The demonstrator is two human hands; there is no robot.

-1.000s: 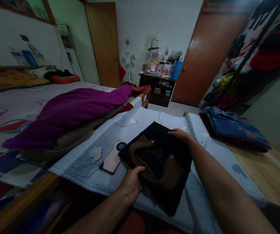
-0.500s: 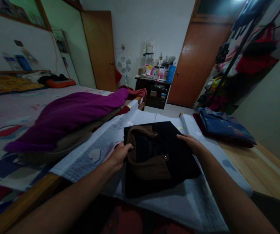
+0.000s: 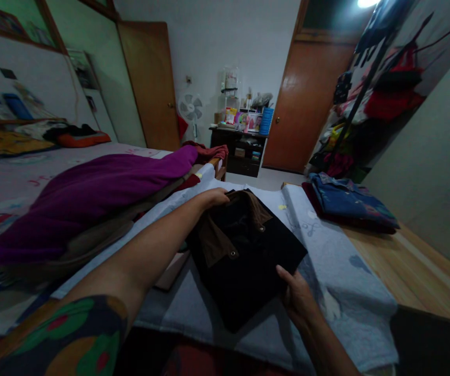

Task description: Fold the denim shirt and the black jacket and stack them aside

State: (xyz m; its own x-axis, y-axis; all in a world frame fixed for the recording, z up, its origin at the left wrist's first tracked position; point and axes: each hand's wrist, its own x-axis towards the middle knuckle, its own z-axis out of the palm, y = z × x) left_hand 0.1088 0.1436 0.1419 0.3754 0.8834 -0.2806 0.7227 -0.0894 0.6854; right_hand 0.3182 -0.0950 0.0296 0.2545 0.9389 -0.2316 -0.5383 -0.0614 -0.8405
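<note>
We see a folded black garment [image 3: 244, 256] with a brown collar lying on the pale quilt [image 3: 326, 261]. The left hand [image 3: 212, 197] grips its far edge, fingers closed on the collar. The right hand [image 3: 297, 297] holds the near edge. A purple blanket [image 3: 91, 188] lies left of the garment, folded blue clothes [image 3: 346, 201] right of it.

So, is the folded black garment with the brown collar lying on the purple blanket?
No, the folded black garment with the brown collar lies on the pale quilted cover, while the purple blanket is to its left.
</note>
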